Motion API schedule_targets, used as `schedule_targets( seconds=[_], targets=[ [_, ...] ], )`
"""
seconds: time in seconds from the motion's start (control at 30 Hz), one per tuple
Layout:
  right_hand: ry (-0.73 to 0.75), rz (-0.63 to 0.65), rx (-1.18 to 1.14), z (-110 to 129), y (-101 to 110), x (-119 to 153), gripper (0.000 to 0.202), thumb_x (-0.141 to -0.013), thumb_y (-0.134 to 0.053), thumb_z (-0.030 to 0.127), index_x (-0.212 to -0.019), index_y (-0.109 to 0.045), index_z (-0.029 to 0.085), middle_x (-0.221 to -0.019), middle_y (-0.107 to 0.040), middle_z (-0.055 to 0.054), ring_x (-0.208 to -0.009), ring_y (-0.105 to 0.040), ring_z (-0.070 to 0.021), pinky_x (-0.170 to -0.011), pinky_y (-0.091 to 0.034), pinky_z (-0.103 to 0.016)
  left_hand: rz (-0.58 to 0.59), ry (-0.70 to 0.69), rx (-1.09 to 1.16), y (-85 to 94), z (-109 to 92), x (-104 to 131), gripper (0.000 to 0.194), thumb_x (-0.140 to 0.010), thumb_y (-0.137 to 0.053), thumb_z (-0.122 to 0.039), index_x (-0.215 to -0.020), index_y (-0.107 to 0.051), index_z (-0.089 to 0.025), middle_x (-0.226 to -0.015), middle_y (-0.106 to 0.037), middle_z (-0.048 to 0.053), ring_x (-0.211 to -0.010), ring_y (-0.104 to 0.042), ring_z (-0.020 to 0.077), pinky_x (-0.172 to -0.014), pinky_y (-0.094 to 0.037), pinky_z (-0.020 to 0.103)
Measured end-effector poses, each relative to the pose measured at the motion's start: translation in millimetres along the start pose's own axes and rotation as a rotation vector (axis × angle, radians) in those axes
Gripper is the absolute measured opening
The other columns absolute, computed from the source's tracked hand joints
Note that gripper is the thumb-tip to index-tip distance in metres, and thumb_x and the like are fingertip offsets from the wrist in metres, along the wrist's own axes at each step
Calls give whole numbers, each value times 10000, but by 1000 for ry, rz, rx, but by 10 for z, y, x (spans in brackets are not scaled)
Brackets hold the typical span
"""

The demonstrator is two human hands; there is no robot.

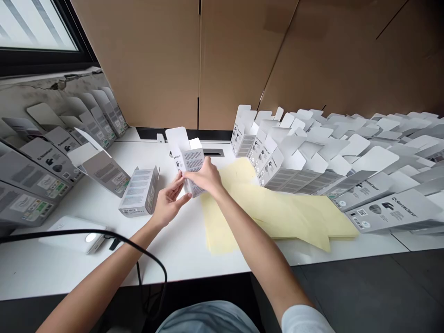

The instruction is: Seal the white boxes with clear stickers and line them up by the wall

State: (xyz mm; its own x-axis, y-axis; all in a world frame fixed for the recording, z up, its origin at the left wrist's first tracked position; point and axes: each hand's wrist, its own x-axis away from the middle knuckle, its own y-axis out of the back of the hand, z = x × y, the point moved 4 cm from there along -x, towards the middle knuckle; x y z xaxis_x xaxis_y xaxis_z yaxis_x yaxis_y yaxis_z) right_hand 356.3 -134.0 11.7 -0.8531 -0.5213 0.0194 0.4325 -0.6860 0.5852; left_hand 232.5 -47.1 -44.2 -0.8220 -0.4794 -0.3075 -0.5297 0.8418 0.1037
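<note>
A small white and grey printed carton (194, 161) stands upright in the middle, its top flaps raised. My right hand (205, 177) grips its right side, thumb across the lower front. Against its lower left edge are the fingertips of my left hand (170, 201), the thumb apart and pointing right. Just left of that hand a closed-looking grey carton (139, 192) lies on the white table (166, 259). Another carton with a raised flap (106, 171) leans beside it. Yellow paper sheets (277, 210) lie to the right of the hands.
Many open-flapped cartons (391, 208) fill the right side; more cartons (45, 159) stand at the left. A white device (74, 233) and a black cable (152, 256) are at the front left. Large brown cardboard (236, 60) rises behind the table.
</note>
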Motion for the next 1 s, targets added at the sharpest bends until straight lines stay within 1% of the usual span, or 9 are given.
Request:
schedule_targets(
  seconds=[0.1,0.17,0.3,0.4,0.47,0.6,0.73,0.9,1.0],
  targets=[
    [6,-131,-2,-127,206,-396,626,-519,-798,493,-992,-481,232,-1040,-654,-109,-990,-636,-332,-778,-502,-412,47,38,34,-1,-94,-140,586,-776,-760,-503,-1245,-667,-163,-1502,-471,172,-1370,-476,357,-1137,-435,506],
    [22,-325,-27,-242,369,-734,633,-500,-811,444,-996,-491,215,-1090,-619,-118,-1016,-622,-318,-829,-506,-401,10,25,-6,98,-199,-119,448,-805,-743,-464,-1151,-714,-182,-1443,-545,155,-1282,-572,339,-1064,-515,483],
    [-18,-544,-39,-506,614,-1439,659,-574,-779,372,-1117,-466,168,-1262,-517,-167,-1179,-536,-319,-995,-447,-410,-91,-42,-240,442,-398,131,213,-849,-704,-380,-972,-757,-213,-1246,-685,111,-1147,-657,284,-912,-592,365],
    [-65,-643,-48,-666,691,-1855,653,-620,-754,301,-1175,-440,159,-1255,-547,-154,-1204,-521,-307,-1020,-432,-406,-191,-86,-413,710,-499,332,141,-860,-685,-354,-904,-755,-240,-1069,-746,64,-1024,-702,241,-772,-589,263],
    [-95,-671,-43,-745,673,-2057,642,-639,-747,269,-1189,-436,159,-1222,-585,-143,-1171,-548,-301,-1006,-443,-404,-227,-110,-517,834,-541,440,117,-862,-676,-340,-904,-751,-260,-1007,-759,33,-947,-720,219,-736,-577,241],
    [-131,-662,1,-855,563,-2313,640,-668,-761,236,-1216,-441,146,-1238,-614,-154,-1143,-590,-291,-997,-458,-381,-283,-145,-584,1013,-542,640,75,-872,-654,-278,-881,-728,-276,-907,-760,-10,-809,-723,187,-678,-561,233],
    [-195,-637,59,-917,492,-2448,699,-724,-765,228,-1298,-398,73,-1304,-586,-236,-1180,-598,-312,-1010,-460,-378,-332,-150,-645,1164,-469,783,106,-882,-640,-204,-930,-707,-269,-929,-746,-4,-817,-707,181,-652,-534,244],
    [-265,-588,127,-859,491,-2501,723,-793,-740,217,-1362,-361,-19,-1305,-563,-323,-1227,-581,-353,-1019,-460,-394,-312,-300,-850,1169,-391,701,164,-865,-643,-145,-979,-699,-248,-980,-721,34,-845,-693,197,-742,-548,298],
    [-291,-554,168,-799,510,-2445,730,-777,-755,222,-1346,-401,-68,-1273,-567,-359,-1240,-565,-390,-1018,-463,-425,-382,-287,-970,1154,-289,569,153,-854,-680,-247,-1006,-697,-239,-1070,-698,76,-964,-668,254,-838,-557,382]
  ],
)
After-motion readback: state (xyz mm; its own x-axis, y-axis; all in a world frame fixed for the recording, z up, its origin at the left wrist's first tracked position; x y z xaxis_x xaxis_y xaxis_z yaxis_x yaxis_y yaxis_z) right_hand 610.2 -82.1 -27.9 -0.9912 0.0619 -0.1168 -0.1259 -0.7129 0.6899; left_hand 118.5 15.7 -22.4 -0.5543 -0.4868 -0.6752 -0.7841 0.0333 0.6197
